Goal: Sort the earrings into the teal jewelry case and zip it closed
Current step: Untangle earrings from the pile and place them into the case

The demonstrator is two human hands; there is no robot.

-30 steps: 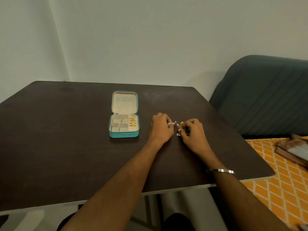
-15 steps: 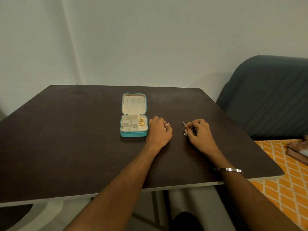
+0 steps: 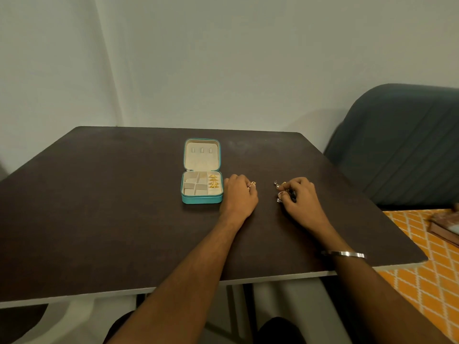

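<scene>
The teal jewelry case (image 3: 201, 199) lies open on the dark table (image 3: 99, 207), its cream lid flat behind it. Several gold earrings (image 3: 213, 181) fill its right compartment. My left hand (image 3: 239, 196) rests just right of the case and pinches a small earring (image 3: 252, 184) at its fingertips. Further right, my right hand (image 3: 299, 197) curls over a small pile of loose earrings (image 3: 280, 192) on the table, with its fingertips on them. Part of the pile is hidden under the fingers.
A dark grey padded chair (image 3: 402, 145) stands at the table's right rear. An orange patterned cloth (image 3: 427, 244) with a brown book (image 3: 444, 227) on it lies to the right. The wall is close behind the table.
My hands have come apart. The left hand moved left toward the case with an earring, while the right stayed on the pile. The camera view shifted, so the case appears further right.
</scene>
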